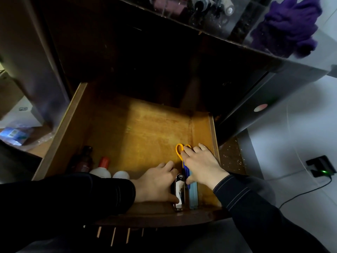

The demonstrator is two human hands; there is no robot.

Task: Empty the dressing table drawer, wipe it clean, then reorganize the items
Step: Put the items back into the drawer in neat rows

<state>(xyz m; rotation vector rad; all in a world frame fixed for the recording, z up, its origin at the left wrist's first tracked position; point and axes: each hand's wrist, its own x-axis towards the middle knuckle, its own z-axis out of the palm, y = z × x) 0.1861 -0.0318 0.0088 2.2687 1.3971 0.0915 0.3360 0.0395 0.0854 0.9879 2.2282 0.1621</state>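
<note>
The wooden drawer [127, 128] is pulled out below the dressing table. My right hand [200, 165] lies over yellow-handled scissors [179, 149] with a blue blade cover, fingers on the handles, near the drawer's right wall. Beside it my left hand [156, 183] rests against a slim black and white case [179, 192] standing at the front edge. A light blue flat box [193, 194] lies to the right of that case. At the front left stand a dark brown bottle [83, 159], a white bottle with a red cap [102, 167] and a white round-topped item [121, 174].
A purple cloth [288, 28] lies on the dressing table top, next to a clear organiser with cosmetics [206, 8]. A charger with a green light [321, 168] and its cable sit on the floor at right. A blue packet [15, 134] lies on the floor at left.
</note>
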